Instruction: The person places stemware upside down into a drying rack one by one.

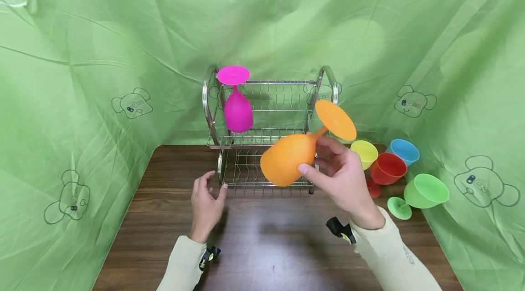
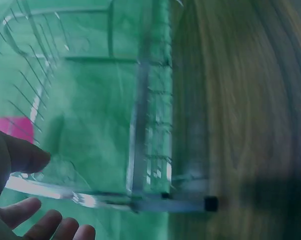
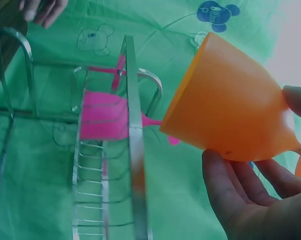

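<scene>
My right hand [image 1: 342,174] grips an orange plastic goblet [image 1: 289,158] by its bowl near the stem. The goblet is tilted, mouth toward the lower left and foot up to the right, in front of the metal dish rack [image 1: 283,142]. A magenta goblet [image 1: 239,111] stands upside down at the left end of the rack's upper tier, its foot on top. Beside the rack's lower left post is my left hand [image 1: 208,204], thumb and fingers apart with nothing between them. In the left wrist view its thumb [image 2: 28,156] overlaps the rack frame [image 2: 135,135].
At the right of the wooden table [image 1: 262,245] stand a yellow goblet [image 1: 364,154], a blue goblet [image 1: 404,150] and a red goblet [image 1: 388,168]. A green goblet [image 1: 426,190] leans or lies nearest the front. Green printed cloth [image 1: 172,67] walls the table at back and sides.
</scene>
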{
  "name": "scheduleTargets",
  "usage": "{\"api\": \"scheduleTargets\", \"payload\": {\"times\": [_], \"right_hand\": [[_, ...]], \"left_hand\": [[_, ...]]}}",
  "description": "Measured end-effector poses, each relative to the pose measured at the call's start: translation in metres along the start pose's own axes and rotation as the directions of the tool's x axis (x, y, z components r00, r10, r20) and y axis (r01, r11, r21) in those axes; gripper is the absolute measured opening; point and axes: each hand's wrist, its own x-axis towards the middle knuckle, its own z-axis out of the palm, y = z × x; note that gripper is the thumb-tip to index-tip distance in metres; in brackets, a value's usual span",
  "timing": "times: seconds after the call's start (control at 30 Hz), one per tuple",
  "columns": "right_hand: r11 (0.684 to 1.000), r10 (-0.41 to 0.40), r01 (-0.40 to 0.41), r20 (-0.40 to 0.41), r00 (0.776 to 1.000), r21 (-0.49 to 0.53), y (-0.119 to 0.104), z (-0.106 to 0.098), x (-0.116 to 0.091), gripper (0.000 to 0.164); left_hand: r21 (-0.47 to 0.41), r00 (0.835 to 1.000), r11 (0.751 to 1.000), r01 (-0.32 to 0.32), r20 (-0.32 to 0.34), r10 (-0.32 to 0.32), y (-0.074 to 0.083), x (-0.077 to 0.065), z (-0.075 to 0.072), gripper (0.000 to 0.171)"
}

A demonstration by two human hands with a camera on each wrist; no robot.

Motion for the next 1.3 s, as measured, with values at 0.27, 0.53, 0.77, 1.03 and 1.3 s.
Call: {"api": "scheduleTargets", "payload": {"times": [0.27, 0.53, 0.77, 1.03, 1.3], "right_hand": [[0.981, -0.036, 0.033, -0.013, 0.999, -0.19, -0.015, 0.006, 0.042, 0.058], [0.948, -0.044, 0.041, -0.004, 0.999, -0.314, -0.011, 0.018, 0.089, 0.058], [0.909, 0.082, -0.074, 0.002, 0.997, -0.409, 0.007, 0.02, 0.128, 0.06], [0.831, 0.178, -0.145, 0.009, 0.984, -0.537, 0.029, 0.028, 0.156, 0.059], [0.816, 0.248, -0.212, -0.006, 0.969, -0.538, 0.05, 0.031, 0.162, 0.06]], "left_hand": [[0.007, 0.997, 0.997, 0.072, 0.028, -0.072, -0.024, 0.008, 0.007, 0.054], [-0.033, 0.987, 0.988, 0.152, 0.06, -0.15, -0.039, 0.014, 0.017, 0.047], [-0.079, 0.988, 0.986, 0.147, 0.06, -0.143, -0.041, 0.021, 0.02, 0.039], [-0.049, 0.992, 0.991, 0.126, -0.002, -0.127, -0.038, 0.028, 0.025, 0.029], [-0.1, 0.989, 0.985, 0.14, -0.021, -0.143, -0.034, 0.028, 0.029, 0.029]]}}
